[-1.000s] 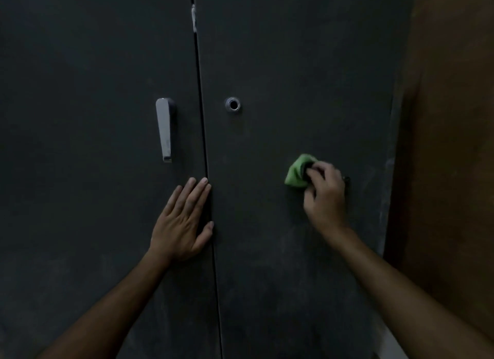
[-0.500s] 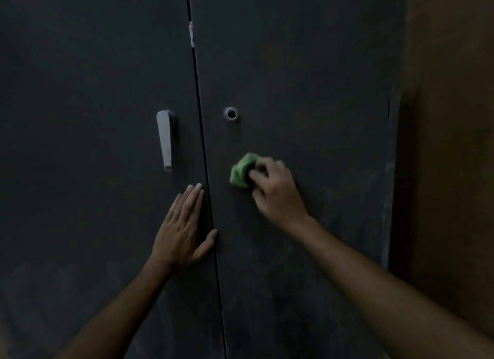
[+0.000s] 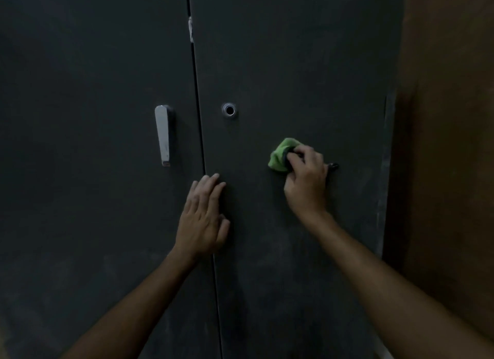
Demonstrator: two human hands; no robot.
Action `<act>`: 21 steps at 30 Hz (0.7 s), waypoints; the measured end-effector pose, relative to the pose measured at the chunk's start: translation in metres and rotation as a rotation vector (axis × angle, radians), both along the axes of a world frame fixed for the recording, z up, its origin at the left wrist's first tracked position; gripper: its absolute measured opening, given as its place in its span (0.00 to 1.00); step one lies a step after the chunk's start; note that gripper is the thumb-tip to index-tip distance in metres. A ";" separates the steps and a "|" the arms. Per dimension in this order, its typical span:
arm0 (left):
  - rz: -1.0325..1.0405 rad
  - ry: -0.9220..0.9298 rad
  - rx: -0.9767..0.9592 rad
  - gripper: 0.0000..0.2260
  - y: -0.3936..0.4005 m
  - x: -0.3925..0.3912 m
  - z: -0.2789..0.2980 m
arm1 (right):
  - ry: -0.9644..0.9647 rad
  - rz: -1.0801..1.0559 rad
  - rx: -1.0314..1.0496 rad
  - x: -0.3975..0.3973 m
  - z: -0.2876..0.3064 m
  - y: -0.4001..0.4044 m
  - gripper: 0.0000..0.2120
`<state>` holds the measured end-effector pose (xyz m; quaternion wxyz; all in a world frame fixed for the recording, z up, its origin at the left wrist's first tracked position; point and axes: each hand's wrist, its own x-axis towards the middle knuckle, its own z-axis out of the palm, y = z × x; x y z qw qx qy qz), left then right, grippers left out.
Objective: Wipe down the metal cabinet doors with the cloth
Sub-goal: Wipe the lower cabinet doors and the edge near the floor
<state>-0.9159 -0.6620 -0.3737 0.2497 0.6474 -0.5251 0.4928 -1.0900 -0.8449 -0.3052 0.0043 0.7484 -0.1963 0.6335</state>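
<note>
Two cabinet doors (image 3: 294, 64), one green cloth (image 3: 279, 155), two hands (image 3: 304, 183).

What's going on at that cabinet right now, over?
Right hand grips green cloth on right door. Left hand flat across the seam. Nothing blocking.

Dark metal cabinet doors (image 3: 294, 64), two leaves, shut, seam between. Silver handle (image 3: 163, 135) on left leaf; round keyhole (image 3: 229, 109) on right leaf.
</note>
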 end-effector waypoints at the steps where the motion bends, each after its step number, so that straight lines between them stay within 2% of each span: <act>1: -0.029 -0.013 0.023 0.34 -0.007 -0.003 0.006 | 0.021 0.031 -0.052 0.007 -0.008 0.009 0.17; 3: -0.036 -0.044 0.059 0.33 -0.019 -0.002 0.016 | 0.215 0.103 -0.252 0.009 -0.045 0.015 0.14; 5: 0.031 -0.125 0.063 0.32 -0.025 0.007 0.019 | 0.410 0.108 -0.383 -0.014 -0.074 0.000 0.15; 7: 0.091 -0.206 0.047 0.32 -0.029 0.015 0.016 | 0.369 0.055 -0.295 -0.039 -0.066 -0.029 0.15; 10: 0.113 -0.235 0.003 0.32 -0.036 0.021 0.011 | 0.066 -0.105 0.086 -0.048 -0.018 -0.056 0.17; 12: 0.107 -0.243 -0.004 0.32 -0.038 0.022 0.010 | -0.043 -0.083 0.139 -0.035 0.001 -0.047 0.19; 14: 0.113 -0.246 0.001 0.32 -0.036 0.022 0.011 | 0.018 -0.020 -0.006 -0.023 -0.015 -0.030 0.18; 16: 0.121 -0.246 -0.006 0.32 -0.036 0.021 0.012 | 0.257 0.025 -0.215 -0.029 -0.058 -0.027 0.17; 18: 0.125 -0.244 -0.009 0.32 -0.035 0.020 0.012 | 0.447 0.016 -0.299 -0.055 -0.085 -0.041 0.18; 19: 0.124 -0.247 -0.010 0.32 -0.035 0.019 0.012 | 0.449 0.004 -0.251 -0.068 -0.082 -0.056 0.18; 21: 0.122 -0.252 -0.011 0.32 -0.035 0.019 0.012 | 0.283 -0.084 -0.021 -0.084 -0.055 -0.084 0.18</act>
